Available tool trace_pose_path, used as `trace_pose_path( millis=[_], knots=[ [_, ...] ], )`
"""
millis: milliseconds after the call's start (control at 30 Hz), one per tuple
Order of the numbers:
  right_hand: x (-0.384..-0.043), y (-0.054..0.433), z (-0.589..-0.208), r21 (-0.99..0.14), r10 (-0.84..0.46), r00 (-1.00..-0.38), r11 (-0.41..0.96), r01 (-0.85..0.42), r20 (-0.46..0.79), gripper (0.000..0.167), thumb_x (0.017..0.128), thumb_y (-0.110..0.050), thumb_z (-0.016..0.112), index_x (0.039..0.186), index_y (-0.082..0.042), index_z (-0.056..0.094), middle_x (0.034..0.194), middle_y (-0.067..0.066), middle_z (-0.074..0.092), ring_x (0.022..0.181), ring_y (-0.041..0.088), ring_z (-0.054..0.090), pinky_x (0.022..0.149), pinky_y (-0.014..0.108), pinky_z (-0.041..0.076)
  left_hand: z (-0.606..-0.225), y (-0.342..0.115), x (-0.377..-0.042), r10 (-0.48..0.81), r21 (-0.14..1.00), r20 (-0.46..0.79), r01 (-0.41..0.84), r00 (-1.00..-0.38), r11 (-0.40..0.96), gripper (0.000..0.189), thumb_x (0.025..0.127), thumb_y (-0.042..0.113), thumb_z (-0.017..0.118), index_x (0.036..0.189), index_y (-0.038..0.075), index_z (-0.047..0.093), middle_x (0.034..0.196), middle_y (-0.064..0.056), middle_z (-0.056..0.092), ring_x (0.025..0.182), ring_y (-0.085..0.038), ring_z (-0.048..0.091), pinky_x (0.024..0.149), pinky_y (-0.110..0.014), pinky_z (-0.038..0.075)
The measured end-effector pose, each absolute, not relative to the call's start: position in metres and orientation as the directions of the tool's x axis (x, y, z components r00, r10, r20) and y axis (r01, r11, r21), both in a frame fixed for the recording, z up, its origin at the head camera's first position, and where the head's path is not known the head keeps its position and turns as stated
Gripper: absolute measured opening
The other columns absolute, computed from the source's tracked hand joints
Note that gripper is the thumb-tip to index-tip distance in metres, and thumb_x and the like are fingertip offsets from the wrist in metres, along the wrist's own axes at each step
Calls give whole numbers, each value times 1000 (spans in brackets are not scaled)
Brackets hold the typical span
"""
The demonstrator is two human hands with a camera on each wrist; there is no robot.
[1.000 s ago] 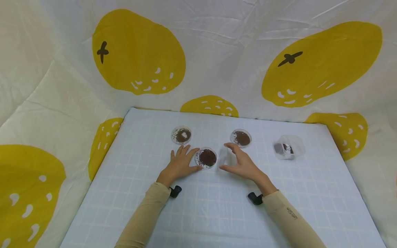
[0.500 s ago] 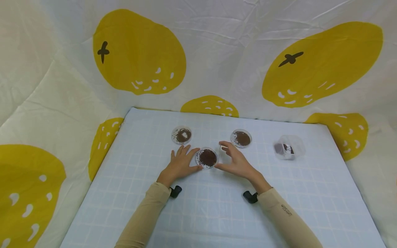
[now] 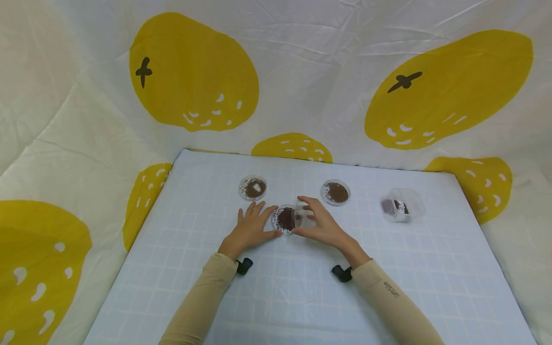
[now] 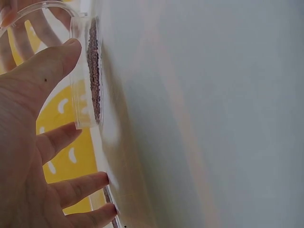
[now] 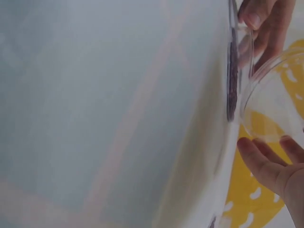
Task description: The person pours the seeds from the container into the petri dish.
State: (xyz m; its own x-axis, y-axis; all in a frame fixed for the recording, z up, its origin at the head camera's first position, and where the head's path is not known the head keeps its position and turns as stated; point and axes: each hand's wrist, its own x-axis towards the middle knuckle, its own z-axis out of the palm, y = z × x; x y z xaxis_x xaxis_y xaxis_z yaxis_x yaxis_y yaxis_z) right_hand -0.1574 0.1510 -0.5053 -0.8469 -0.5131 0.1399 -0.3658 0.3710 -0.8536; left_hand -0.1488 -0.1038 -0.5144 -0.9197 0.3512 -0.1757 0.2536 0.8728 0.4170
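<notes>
A round clear petri dish (image 3: 284,219) with dark brown granules and white bits sits on the table. Thumb and index finger of my left hand (image 3: 247,230) hold it at its left side, the other fingers spread on the cloth. In the left wrist view the dish (image 4: 94,80) stands between that thumb and index finger. My right hand (image 3: 325,229) grips a clear round lid (image 3: 304,216) by its edge, between thumb and fingers. The lid (image 5: 266,104) is tilted and partly overlaps the right part of the dish; whether they touch I cannot tell.
Behind the hands are two similar dishes, one at left (image 3: 252,187) and one at right (image 3: 335,192). Farther right stands a clear plastic container (image 3: 411,203) with dark and white contents. A lemon-print curtain (image 3: 302,96) borders the table's (image 3: 276,297) back edge.
My right hand has moved left with the lid, from beside the dish to over its right edge, and the lid has tipped. My left hand and the dish have stayed put.
</notes>
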Motion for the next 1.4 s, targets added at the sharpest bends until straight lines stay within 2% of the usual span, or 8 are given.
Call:
trace_pose_path(
  millis=[300,533,633,867,1000,1233,1400],
  knots=[
    [-157,144,-503,-848,-533,-830,354,-395,164,91,80,-24,88,153,-11,35,151,14,37,132,43,41,99,55,47,-514,-104,-149,354,418,-170,258,-920,871,81,88,63,66,156,30,36,162,-15,25,149,-43,10,110,-74,7],
    [-157,140,-505,-804,-555,-815,402,-438,167,90,81,-25,87,153,-7,36,151,14,37,135,31,40,100,51,46,-513,-104,-148,358,419,-168,262,-919,869,81,88,62,66,156,30,36,161,-16,26,149,-43,10,109,-74,8],
    [-157,139,-505,-781,-563,-809,423,-459,170,90,81,-26,86,153,-6,36,151,15,37,136,31,39,100,51,46,-513,-104,-148,360,418,-166,265,-918,869,81,88,62,66,156,29,36,161,-16,26,149,-44,11,109,-74,8],
    [-158,132,-502,-718,-568,-808,498,-487,154,91,81,-31,86,152,-2,37,153,15,39,141,36,32,111,57,31,-512,-104,-148,363,417,-169,267,-916,869,80,89,62,66,156,28,36,161,-16,26,148,-44,11,109,-75,8],
    [-159,128,-503,-681,-581,-800,526,-509,149,92,80,-32,86,152,-1,37,152,16,40,140,37,32,113,58,27,-513,-104,-148,362,418,-176,263,-916,870,81,88,62,66,156,29,35,161,-16,25,149,-44,11,109,-74,8],
    [-162,121,-506,-608,-602,-783,567,-556,155,94,79,-35,87,151,-1,37,151,18,42,138,37,35,112,54,28,-515,-104,-148,353,398,-193,255,-916,881,91,86,70,63,159,28,28,163,-15,22,149,-42,8,110,-73,6],
    [-164,116,-506,-548,-605,-786,617,-565,129,94,79,-38,86,151,-1,38,150,18,43,134,37,38,110,53,33,-516,-104,-149,357,389,-185,265,-916,882,94,85,68,65,159,23,27,163,-15,23,149,-42,10,110,-73,8]
  ],
)
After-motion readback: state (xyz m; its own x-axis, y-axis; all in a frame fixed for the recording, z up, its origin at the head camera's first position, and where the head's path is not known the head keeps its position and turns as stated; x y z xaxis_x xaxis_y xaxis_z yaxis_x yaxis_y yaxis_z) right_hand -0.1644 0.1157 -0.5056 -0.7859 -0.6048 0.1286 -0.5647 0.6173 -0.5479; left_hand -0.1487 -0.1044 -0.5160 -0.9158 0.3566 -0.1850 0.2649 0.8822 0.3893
